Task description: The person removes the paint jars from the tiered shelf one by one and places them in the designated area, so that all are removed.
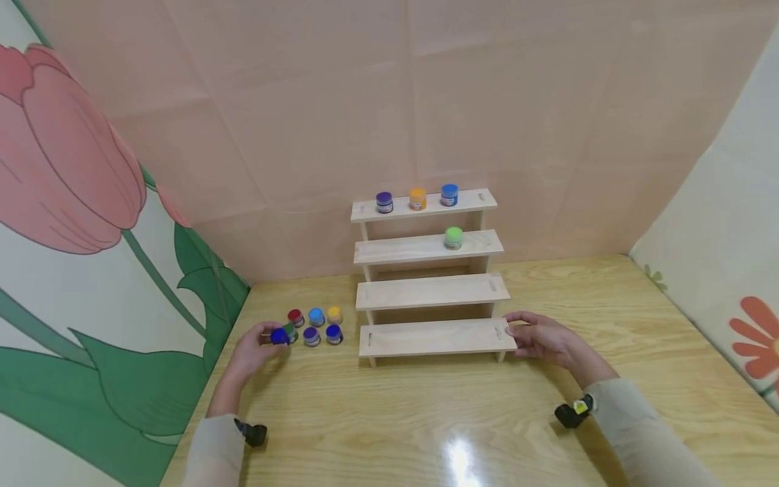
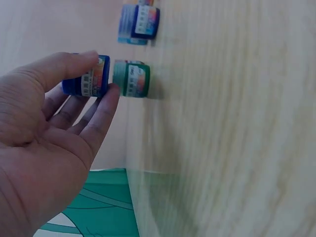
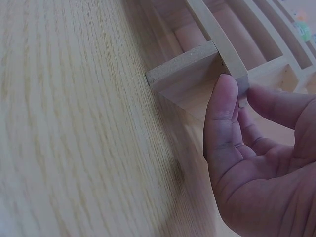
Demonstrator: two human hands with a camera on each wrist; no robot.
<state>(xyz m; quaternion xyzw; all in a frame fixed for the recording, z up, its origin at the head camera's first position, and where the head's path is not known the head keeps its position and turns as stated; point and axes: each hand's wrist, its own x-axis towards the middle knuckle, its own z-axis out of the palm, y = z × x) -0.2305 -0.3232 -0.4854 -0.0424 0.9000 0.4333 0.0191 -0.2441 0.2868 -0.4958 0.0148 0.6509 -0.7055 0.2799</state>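
My left hand (image 1: 248, 352) grips a small dark blue paint jar (image 1: 279, 336) between thumb and fingers. In the left wrist view that jar (image 2: 88, 79) is held on its side relative to the picture, close beside a green jar (image 2: 136, 80) on the table. The right hand (image 1: 541, 340) pinches the right end of the lowest step on a wooden stepped rack (image 1: 435, 336). In the right wrist view, thumb and fingers close on the board's corner (image 3: 232, 69). A light green jar (image 1: 453, 238) stands on the second step from the top.
On the top step stand a purple jar (image 1: 384, 202), an orange jar (image 1: 417, 199) and a blue jar (image 1: 449, 195). Left of the rack, a red jar (image 1: 295, 317), a light blue jar (image 1: 316, 316) and several others stand on the wooden table (image 1: 365, 419). A pink backdrop (image 1: 304, 135) rises behind.
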